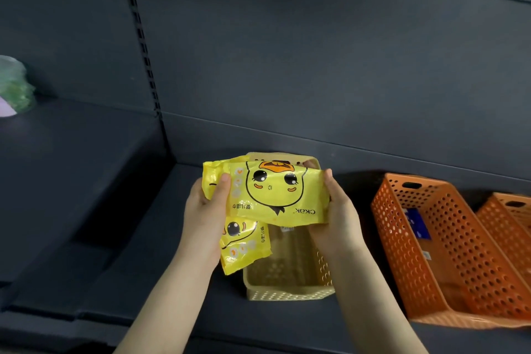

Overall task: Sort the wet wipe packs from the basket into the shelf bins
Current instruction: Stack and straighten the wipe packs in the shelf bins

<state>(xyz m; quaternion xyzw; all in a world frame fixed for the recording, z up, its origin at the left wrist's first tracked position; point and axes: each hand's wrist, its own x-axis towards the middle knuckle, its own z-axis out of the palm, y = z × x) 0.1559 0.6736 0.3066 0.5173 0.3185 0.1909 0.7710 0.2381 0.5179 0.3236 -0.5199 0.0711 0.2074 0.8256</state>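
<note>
Shelving [86, 181] of dark metal fills the view, and at its far left edge we see a green, plastic-wrapped bundle [14, 86], too blurred to name. A slotted upright [143, 46] divides the back panel to its right. Near the middle, our left hand [207, 210] presses its thumb on the left end of a yellow wet wipe pack [275, 192] printed with a duck face, fingers curled behind it. A second yellow pack [244, 244] hangs below the same hand; its upper edge is hidden, so we cannot tell how it is held. Both packs hang over a cream perforated bin [287, 290] on the shelf and cover much of its inside. Our right hand [336, 210] grips the first pack's right end, thumb on top, fingers wrapped underneath. Right of the cream bin, apart from it, stands an orange perforated bin [459, 253] with a blue pack [418, 223] lying inside near its far end. A second orange bin [511, 218] sits just beside it at the frame edge.
</note>
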